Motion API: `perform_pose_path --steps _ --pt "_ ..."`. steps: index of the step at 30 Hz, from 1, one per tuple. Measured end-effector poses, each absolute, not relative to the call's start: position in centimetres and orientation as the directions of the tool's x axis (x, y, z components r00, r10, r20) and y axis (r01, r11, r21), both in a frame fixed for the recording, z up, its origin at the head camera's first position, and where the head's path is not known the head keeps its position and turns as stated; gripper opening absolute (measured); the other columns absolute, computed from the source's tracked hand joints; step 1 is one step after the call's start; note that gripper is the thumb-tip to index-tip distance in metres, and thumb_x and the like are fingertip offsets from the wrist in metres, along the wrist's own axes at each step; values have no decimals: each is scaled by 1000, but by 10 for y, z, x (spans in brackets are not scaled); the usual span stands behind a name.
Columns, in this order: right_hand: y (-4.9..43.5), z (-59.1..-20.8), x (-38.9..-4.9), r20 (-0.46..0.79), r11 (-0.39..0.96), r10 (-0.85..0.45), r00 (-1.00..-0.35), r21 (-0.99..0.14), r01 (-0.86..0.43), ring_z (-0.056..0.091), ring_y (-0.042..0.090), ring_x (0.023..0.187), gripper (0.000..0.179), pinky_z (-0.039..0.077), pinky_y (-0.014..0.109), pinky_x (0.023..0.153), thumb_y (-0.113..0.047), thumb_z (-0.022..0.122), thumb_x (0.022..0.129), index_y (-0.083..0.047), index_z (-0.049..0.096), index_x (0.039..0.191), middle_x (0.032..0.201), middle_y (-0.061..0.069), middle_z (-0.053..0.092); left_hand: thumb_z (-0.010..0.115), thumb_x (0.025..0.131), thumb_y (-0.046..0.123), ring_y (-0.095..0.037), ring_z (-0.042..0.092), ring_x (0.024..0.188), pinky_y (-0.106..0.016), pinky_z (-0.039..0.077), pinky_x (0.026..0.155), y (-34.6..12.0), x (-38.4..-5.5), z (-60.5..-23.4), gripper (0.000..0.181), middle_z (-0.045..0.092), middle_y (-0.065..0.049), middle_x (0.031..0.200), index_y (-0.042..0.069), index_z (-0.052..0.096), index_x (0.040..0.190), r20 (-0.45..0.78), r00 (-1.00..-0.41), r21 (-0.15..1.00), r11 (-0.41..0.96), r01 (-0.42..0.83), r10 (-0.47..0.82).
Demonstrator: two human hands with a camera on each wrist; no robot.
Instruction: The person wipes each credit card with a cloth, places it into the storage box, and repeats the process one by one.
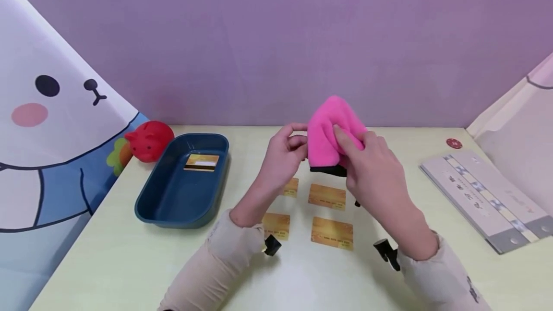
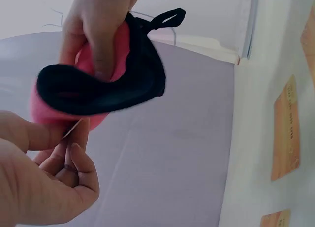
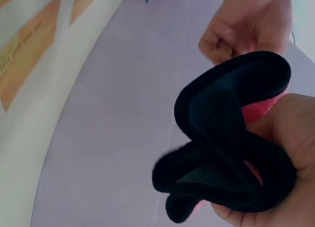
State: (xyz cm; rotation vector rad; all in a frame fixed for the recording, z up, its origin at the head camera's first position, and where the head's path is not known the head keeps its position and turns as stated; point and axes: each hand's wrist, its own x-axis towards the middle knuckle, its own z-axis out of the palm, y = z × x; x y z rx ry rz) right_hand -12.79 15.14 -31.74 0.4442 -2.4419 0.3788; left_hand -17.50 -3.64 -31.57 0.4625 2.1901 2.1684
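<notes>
Right hand (image 1: 377, 169) grips a pink pouch (image 1: 320, 140) above gold cards (image 1: 331, 233); left hand (image 1: 281, 160) pinches a thin piece (image 2: 72, 129) beside it.

Right hand (image 1: 378, 169): grips pink pouch (image 1: 320, 140).
Left hand (image 1: 280, 160): at pouch edge.
Gold cards (image 1: 331, 233): four visible, tabletop (image 1: 319, 282).
Blue tray (image 1: 179, 205): one card (image 1: 201, 162).

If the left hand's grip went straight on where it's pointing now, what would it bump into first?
Most likely the pink cloth, just ahead of the left hand. The thin thing it pinches might touch first; how close they are is hard to tell.
</notes>
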Motion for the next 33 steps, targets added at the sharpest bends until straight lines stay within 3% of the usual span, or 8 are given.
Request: perform_pose_path --steps 8,13,18,22,24,29,31,33 --pt "189 -312 -142 675 916 -70 -734 -248 -315 54 43 89 54 44 59 52 -4 64 90 -20 58 141 101 28 60 65 96 5 -18 55 74 -28 47 71 -52 -178 -306 32 67 5 78 11 62 127 205 -960 978 -71 194 189" --pt "206 -306 -143 692 917 26 -722 -304 -258 53 45 96 52 40 63 59 -6 58 92 -20 57 142 105 27 57 65 97 6 -21 53 74 -30 48 73 -57 -180 -305 35 66 6 75 13 59 131 232 -957 972 -73 223 171" --pt "198 -298 -137 832 879 58 -552 -305 -366 56 44 97 46 39 59 62 -8 58 94 -20 62 138 104 28 61 63 97 6 -20 46 70 -30 44 71 -53 -181 -310 35 63 1 75 11 57 132 288 -939 957 -70 280 190" --pt "177 -299 -136 928 809 26 -372 -238 -538 57 44 92 41 44 57 65 -3 65 91 -14 68 130 101 29 62 63 97 5 -15 50 70 -28 42 68 -48 -180 -314 31 66 -11 81 9 58 128 333 -926 943 -70 325 181" --pt "166 -302 -136 945 775 -39 -324 -176 -607 57 43 89 41 47 55 66 0 66 89 -12 68 128 99 30 62 61 97 1 -11 57 74 -25 44 68 -44 -179 -315 30 69 -14 85 6 58 127 348 -921 937 -86 338 173" --pt "148 -315 -135 872 760 -284 -398 -49 -649 56 43 82 39 49 51 68 -4 67 90 -12 67 128 99 29 62 52 94 -11 -10 51 64 -23 42 58 -37 -172 -317 34 58 -6 73 2 56 125 331 -922 943 -106 315 201" --pt "145 -319 -135 829 768 -335 -448 -35 -639 57 42 82 39 49 51 70 -6 68 91 -12 66 129 100 27 62 51 92 -13 -12 45 60 -23 38 55 -35 -170 -317 36 50 -3 69 1 56 125 316 -925 948 -103 300 211" --pt "144 -323 -135 815 773 -337 -471 -47 -633 58 41 83 43 51 50 69 -5 72 87 -12 66 129 99 26 61 52 92 -13 -12 48 62 -23 39 56 -35 -168 -316 35 55 -3 71 1 56 123 304 -929 952 -100 289 210"
